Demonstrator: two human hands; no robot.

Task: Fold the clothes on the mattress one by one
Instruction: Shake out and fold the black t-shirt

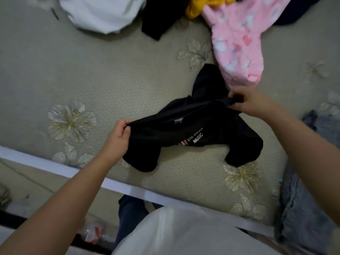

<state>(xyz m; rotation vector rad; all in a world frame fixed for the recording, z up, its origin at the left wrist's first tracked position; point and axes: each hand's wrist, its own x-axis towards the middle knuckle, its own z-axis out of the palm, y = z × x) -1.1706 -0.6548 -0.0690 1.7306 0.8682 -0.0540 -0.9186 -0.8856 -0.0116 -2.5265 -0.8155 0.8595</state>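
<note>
The black T-shirt [193,133] is held stretched just above the near part of the mattress [92,85], its gripped upper edge running as the long axis from about 8 o'clock, low on the left, to about 2 o'clock, higher on the right; white lettering, of which "MUSIC" can be read, faces up near its middle, and the two sleeves hang down towards 6 o'clock and touch the mattress. One end of that edge is pinched by the left hand [119,134], fingers and thumb curled round the cloth, and the other end is gripped in the same way by the right hand [246,101], which lies farther from the body. Neither hand is judged nearer to the garment, since both are on it; the coming move is judged to turn on this slanted axis, which would need to be squared to the mattress edge before the shirt is laid flat for folding. Outward at 1 o'clock a pink patterned garment [237,41] lies just beside the right hand, with a second black garment [158,19], a yellow one [195,8] and a white one [103,13] at 12 o'clock, well apart, and grey-blue cloth [303,199] at 4 o'clock
</note>
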